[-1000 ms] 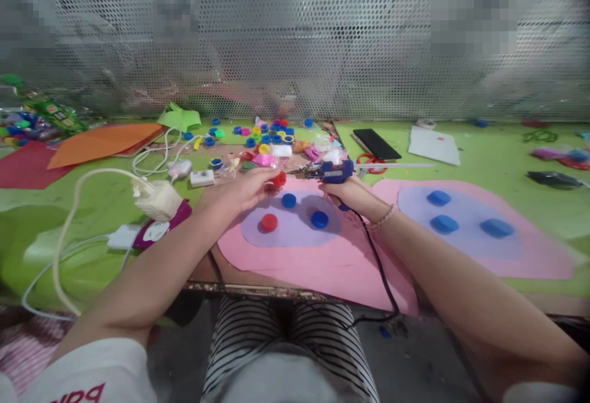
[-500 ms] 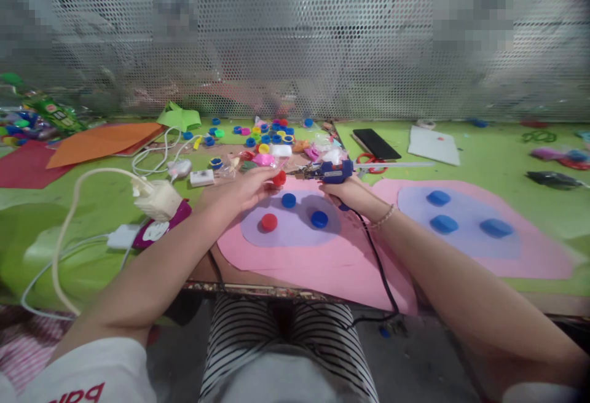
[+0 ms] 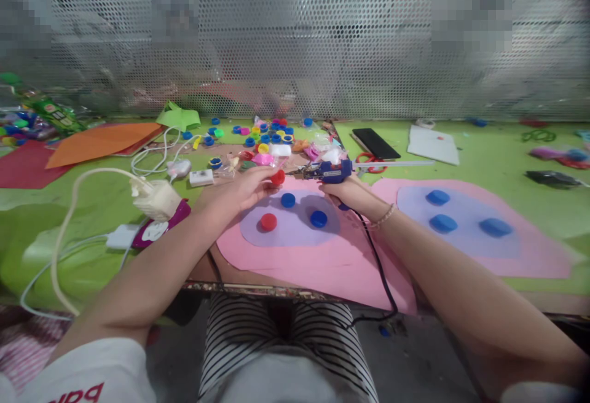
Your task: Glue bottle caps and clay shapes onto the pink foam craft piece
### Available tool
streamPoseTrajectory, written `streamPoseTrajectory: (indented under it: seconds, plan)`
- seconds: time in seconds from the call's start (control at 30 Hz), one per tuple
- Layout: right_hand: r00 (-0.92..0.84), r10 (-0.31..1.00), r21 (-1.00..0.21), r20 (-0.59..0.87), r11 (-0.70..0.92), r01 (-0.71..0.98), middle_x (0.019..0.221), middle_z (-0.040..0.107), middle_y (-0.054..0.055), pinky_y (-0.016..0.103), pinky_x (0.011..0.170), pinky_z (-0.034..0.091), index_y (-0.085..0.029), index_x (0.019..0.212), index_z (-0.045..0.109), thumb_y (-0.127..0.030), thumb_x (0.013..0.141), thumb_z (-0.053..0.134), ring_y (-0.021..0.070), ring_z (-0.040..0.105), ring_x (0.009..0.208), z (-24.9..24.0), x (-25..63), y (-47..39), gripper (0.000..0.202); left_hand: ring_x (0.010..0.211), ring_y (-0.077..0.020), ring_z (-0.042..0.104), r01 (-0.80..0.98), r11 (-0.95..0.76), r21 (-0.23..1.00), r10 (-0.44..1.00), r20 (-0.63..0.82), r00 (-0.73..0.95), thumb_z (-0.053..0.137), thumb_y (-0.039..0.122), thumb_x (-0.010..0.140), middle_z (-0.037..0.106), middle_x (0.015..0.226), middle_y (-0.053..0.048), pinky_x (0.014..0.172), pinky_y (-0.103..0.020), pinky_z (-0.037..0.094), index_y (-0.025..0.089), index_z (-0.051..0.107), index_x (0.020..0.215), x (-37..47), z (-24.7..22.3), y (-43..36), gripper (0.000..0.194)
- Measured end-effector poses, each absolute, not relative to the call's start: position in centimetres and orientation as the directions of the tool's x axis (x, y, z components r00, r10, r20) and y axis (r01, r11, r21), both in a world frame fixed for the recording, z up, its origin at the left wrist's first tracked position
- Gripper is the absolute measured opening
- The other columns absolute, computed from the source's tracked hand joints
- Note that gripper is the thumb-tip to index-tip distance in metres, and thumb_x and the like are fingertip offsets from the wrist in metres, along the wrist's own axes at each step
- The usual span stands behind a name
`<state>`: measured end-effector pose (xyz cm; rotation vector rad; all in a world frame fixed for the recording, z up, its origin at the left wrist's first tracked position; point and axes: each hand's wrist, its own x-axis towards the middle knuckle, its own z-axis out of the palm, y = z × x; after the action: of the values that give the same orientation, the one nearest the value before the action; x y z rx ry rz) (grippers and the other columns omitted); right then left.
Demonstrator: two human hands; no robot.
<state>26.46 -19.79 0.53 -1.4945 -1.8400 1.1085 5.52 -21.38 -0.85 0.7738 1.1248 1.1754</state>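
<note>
Between the fingers of my left hand (image 3: 255, 187) is a red bottle cap (image 3: 278, 177), held above the table. My right hand (image 3: 345, 192) is wrapped around the handle of a blue glue gun (image 3: 335, 171). Its nozzle points left at the cap, and a pale glue stick (image 3: 396, 164) sticks out of its back. Below my hands, a red cap (image 3: 268, 222) and two blue caps (image 3: 318, 219) lie on a lilac paper shape (image 3: 295, 236). That shape rests on a larger pink sheet (image 3: 276, 258).
On the right, several blue caps (image 3: 443, 223) sit on another lilac-and-pink paper (image 3: 544, 262). Loose caps (image 3: 262, 147), a phone (image 3: 375, 144) and red-handled scissors (image 3: 373, 163) lie at the back. A power strip (image 3: 159, 229) with cables stands left. The gun's black cord (image 3: 378, 262) hangs over the front edge.
Almost nothing differs. The red cap in my left hand sits very slightly further left, and the whole view has shifted a touch.
</note>
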Motion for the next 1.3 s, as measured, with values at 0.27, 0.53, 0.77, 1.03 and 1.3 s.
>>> streamPoseTrajectory:
  seconds: [0.27, 0.53, 0.77, 1.03, 1.3]
  plan:
    - [-0.253, 0.961, -0.832, -0.11, 0.05, 0.553, 0.033, 0.04, -0.005, 0.022, 0.041, 0.029, -0.018, 0.041, 0.04, -0.016, 0.065, 0.055, 0.0067, 0.038, 0.034, 0.5, 26.7, -19.7, 0.029, 0.063, -0.0118, 0.058, -0.318, 0.244, 0.916, 0.964, -0.265, -0.024, 0.058, 0.011, 0.076, 0.062, 0.075, -0.007, 0.06, -0.025, 0.048, 0.011, 0.059, 0.073, 5.5, -0.9, -21.2, 0.003]
    - [-0.302, 0.95, -0.841, -0.073, 0.104, 0.531, 0.037, 0.041, -0.004, 0.022, 0.04, 0.029, -0.018, 0.043, 0.04, -0.018, 0.063, 0.054, 0.0074, 0.039, 0.037, -0.6, 27.0, -19.0, 0.025, 0.065, -0.0124, 0.058, -0.332, 0.251, 0.909, 0.957, -0.284, -0.054, 0.058, 0.013, 0.076, 0.063, 0.074, -0.008, 0.063, -0.026, 0.05, 0.012, 0.061, 0.072, 5.5, -0.6, -21.4, 0.005]
    - [-0.317, 0.947, -0.835, -0.061, 0.125, 0.536, 0.037, 0.041, -0.004, 0.022, 0.039, 0.029, -0.018, 0.043, 0.04, -0.019, 0.063, 0.053, 0.0077, 0.039, 0.037, -0.7, 27.1, -18.8, 0.024, 0.066, -0.0135, 0.059, -0.337, 0.258, 0.906, 0.953, -0.295, -0.064, 0.058, 0.011, 0.076, 0.064, 0.074, -0.008, 0.065, -0.028, 0.051, 0.012, 0.06, 0.072, 5.6, -0.2, -21.4, 0.004]
    - [-0.332, 0.942, -0.847, -0.057, 0.131, 0.516, 0.036, 0.041, -0.004, 0.022, 0.038, 0.028, -0.018, 0.042, 0.04, -0.016, 0.062, 0.054, 0.0074, 0.039, 0.036, -0.8, 27.0, -18.8, 0.025, 0.064, -0.0117, 0.059, -0.311, 0.248, 0.918, 0.962, -0.271, -0.032, 0.057, 0.012, 0.077, 0.063, 0.074, -0.007, 0.064, -0.026, 0.05, 0.012, 0.06, 0.072, 5.4, -0.6, -21.3, 0.006]
    - [-0.314, 0.945, -0.847, -0.089, 0.094, 0.524, 0.035, 0.04, -0.004, 0.021, 0.038, 0.028, -0.018, 0.041, 0.04, -0.013, 0.062, 0.053, 0.007, 0.038, 0.035, -0.1, 26.7, -19.4, 0.025, 0.058, -0.0098, 0.057, -0.267, 0.243, 0.932, 0.966, -0.256, -0.014, 0.057, 0.015, 0.079, 0.062, 0.072, -0.006, 0.054, -0.022, 0.042, 0.012, 0.061, 0.072, 5.3, -0.8, -21.2, 0.008]
